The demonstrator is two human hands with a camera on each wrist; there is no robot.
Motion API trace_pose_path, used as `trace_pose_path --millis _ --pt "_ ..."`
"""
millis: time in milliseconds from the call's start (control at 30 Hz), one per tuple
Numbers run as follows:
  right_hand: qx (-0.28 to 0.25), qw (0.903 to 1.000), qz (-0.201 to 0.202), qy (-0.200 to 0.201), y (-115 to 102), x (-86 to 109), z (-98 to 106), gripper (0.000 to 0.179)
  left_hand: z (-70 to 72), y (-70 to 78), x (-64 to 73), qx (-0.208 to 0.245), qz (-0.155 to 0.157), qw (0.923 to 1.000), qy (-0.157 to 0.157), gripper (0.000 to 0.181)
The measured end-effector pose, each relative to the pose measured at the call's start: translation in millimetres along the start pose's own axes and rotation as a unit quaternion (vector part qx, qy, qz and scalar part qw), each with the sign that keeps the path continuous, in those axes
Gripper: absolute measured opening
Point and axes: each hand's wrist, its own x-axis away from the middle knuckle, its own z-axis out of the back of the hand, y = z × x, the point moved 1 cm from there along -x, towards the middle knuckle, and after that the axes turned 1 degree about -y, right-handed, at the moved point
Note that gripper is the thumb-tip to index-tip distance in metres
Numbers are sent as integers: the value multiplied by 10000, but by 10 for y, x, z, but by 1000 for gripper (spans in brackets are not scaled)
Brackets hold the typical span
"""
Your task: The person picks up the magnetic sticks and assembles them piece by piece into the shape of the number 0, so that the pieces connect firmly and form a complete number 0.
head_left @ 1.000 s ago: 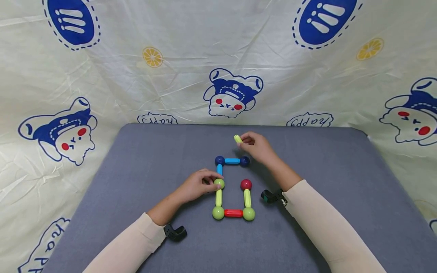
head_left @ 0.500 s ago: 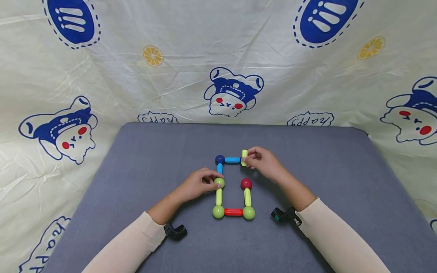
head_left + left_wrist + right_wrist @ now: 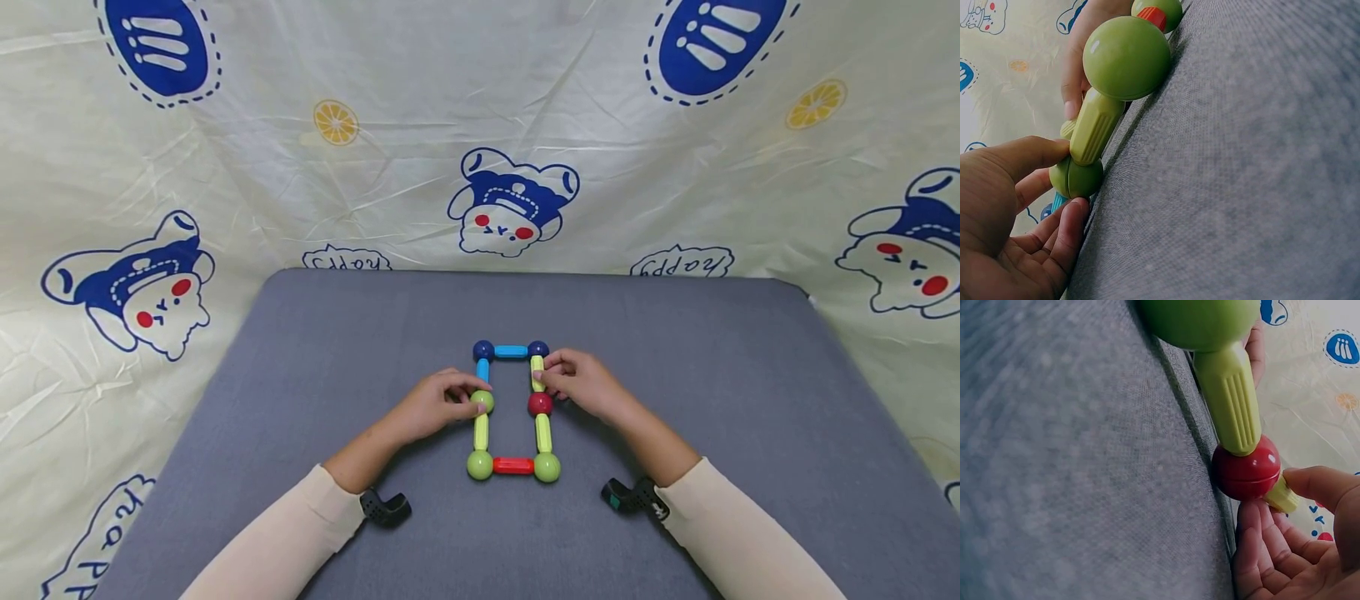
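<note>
Balls and ridged rods form a rectangle on the grey table. My right hand (image 3: 588,385) pinches a yellow-green rod (image 3: 537,373) between thumb and fingers; it lies between a dark blue ball (image 3: 538,351) and the red ball (image 3: 540,404). Whether both its ends touch is partly hidden. On the other long side my left hand (image 3: 438,408) pinches a green ball (image 3: 1075,178) that joins a yellow-green rod (image 3: 1094,128) and a blue rod (image 3: 483,371). Another blue rod (image 3: 511,352) spans the far side, and a red rod (image 3: 513,466) links two green balls on the near side.
The grey cloth-covered table (image 3: 750,400) reaches back to a pale printed sheet (image 3: 420,192). A black wrist camera mount (image 3: 386,508) sits under the left forearm, and another mount (image 3: 633,497) under the right.
My right hand has brought the yellow-green rod from beyond the far side down into the gap between the dark blue ball and the red ball. My left hand has stayed on its green ball.
</note>
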Motion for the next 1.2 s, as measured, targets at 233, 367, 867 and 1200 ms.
trace_pose_path --millis 233,367,867,1200 --pt "127 9998 -138 90 20 2 -5 32 3 12 7 34 -16 10000 -16 27" --pt "286 9993 -218 111 30 3 -6 33 4 13 5 -6 -18 10000 -19 27" --pt "143 9994 -312 50 49 -1 4 36 -2 2 -9 -46 -48 10000 -2 28" --pt "187 9991 -349 135 59 25 -11 35 -3 -3 0 -76 -76 9999 15 26"
